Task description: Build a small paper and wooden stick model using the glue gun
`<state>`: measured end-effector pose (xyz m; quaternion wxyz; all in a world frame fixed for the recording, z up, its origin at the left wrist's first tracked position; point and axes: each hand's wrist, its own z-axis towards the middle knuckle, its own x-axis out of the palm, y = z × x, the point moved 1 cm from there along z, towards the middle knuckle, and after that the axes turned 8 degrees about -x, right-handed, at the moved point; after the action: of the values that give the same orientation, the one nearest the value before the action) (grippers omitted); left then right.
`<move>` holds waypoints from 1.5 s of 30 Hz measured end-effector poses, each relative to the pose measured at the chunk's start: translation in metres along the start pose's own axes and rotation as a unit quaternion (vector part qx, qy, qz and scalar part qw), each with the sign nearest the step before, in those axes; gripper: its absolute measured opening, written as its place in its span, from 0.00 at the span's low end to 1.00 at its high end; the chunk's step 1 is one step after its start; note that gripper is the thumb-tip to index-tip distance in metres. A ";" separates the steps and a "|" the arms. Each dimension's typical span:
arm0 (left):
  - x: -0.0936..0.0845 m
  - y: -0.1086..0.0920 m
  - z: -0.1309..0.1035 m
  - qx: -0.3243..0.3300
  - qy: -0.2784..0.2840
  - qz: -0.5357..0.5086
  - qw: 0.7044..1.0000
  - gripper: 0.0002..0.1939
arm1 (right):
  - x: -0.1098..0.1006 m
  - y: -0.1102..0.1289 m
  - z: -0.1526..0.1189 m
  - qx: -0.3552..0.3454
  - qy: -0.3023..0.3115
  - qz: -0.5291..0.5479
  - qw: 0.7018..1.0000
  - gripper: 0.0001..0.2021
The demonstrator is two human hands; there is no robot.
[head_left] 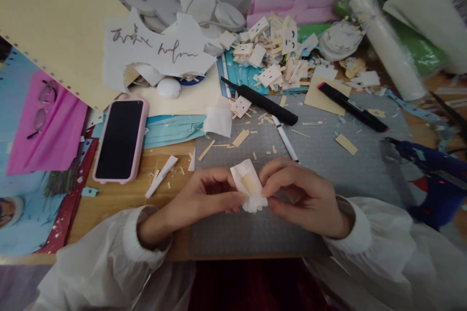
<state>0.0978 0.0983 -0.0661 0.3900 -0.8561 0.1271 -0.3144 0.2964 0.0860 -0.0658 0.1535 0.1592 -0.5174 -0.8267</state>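
Note:
Between my two hands, just above the grey cutting mat (219,233), is a small white paper piece (241,171) with a pale yellow strip (251,183) on its face. My left hand (207,197) pinches its left edge between thumb and fingers. On the opposite side, the thumb and fingertips of my right hand (302,197) grip its right edge. The paper's lower end looks ragged and crumpled. Beyond my hands lie a white pen (285,140), a black pen-shaped tool (264,103) and scattered yellow paper strips (241,138).
A pink-cased phone (119,141) lies left on the wooden table. A blue glue gun (434,175) sits at the right, near a black marker (353,108). Behind the mat is a heap of small paper pieces with drawn faces (270,76). Glasses (45,107) rest on pink paper.

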 end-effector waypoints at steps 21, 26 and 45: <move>-0.004 0.002 -0.003 0.363 -0.161 0.273 0.876 0.11 | 0.016 -0.006 -0.005 0.178 -0.177 0.156 0.955 0.07; -0.005 0.002 -0.005 0.394 -0.142 0.376 0.827 0.14 | 0.018 -0.007 -0.007 0.186 -0.182 0.162 0.952 0.07; 0.000 0.001 -0.004 0.322 -0.180 0.257 0.893 0.05 | 0.021 0.000 -0.004 0.106 -0.146 0.053 0.982 0.06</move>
<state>0.0950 0.0955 -0.0650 0.7279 -0.6629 0.1618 -0.0676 0.2791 0.0739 -0.0695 0.1016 0.0243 -0.6266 -0.7723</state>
